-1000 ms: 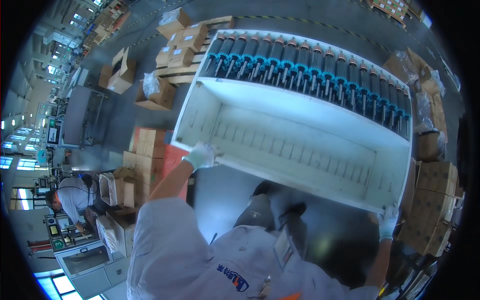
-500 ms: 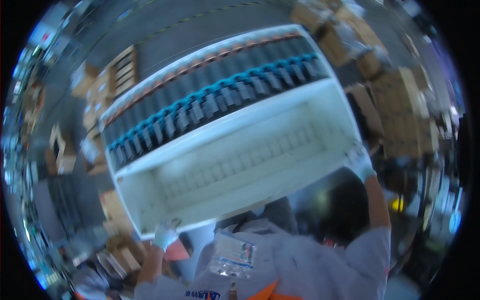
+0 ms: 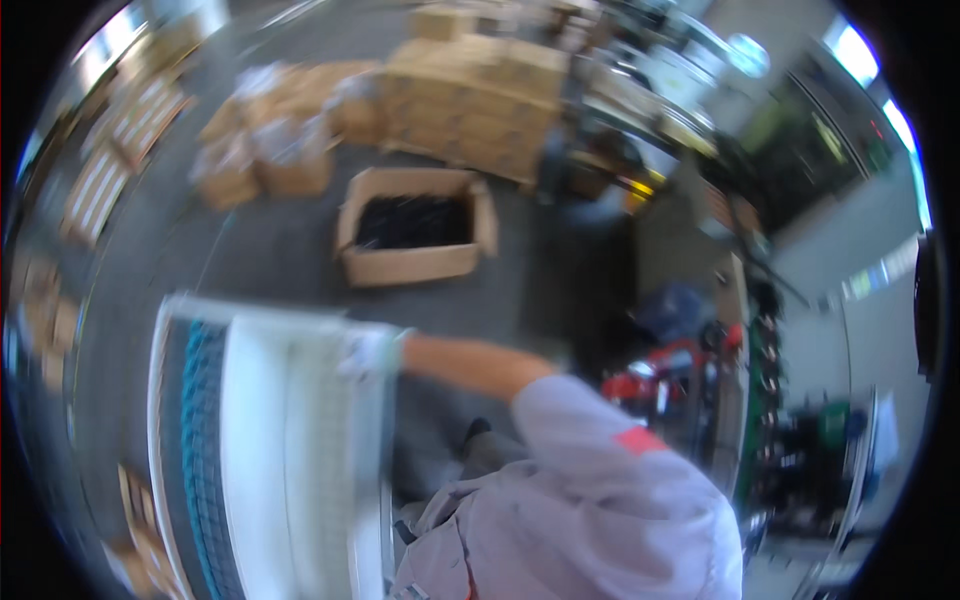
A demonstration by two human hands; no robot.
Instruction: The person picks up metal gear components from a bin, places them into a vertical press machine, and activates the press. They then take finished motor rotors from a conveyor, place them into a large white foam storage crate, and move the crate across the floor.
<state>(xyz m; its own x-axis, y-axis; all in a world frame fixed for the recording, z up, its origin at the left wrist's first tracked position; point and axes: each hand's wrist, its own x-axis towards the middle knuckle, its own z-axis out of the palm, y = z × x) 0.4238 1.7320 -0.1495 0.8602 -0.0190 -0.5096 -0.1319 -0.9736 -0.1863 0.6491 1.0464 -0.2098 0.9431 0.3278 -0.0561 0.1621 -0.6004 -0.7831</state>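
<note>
At the lower left is a long white two-compartment box [image 3: 275, 318], running down past the frame's lower edge. My right hand [image 3: 368, 355], in a pale glove, holds the box at its far right corner, its fingers closed over the rim; motion blurs them. A wide bare white compartment [image 3: 265, 440] takes up the near side. In the narrower one stands a tight row of teal and dark grey parts [image 3: 203, 430], too blurred to name. My left hand is out of view.
An open carton [image 3: 412, 262] of black items sits on the floor ahead. Beyond it are stacked cartons [image 3: 470, 110] and several cartons with plastic liners [image 3: 285, 150]. To the right is a workbench [image 3: 735, 380] with red equipment [image 3: 655, 375]. Pallets [image 3: 130, 130] lie at the far left.
My view has swung to the right, so the box now appears at the lower left, turned lengthwise. My left hand has left the picture. My right hand still holds the box.
</note>
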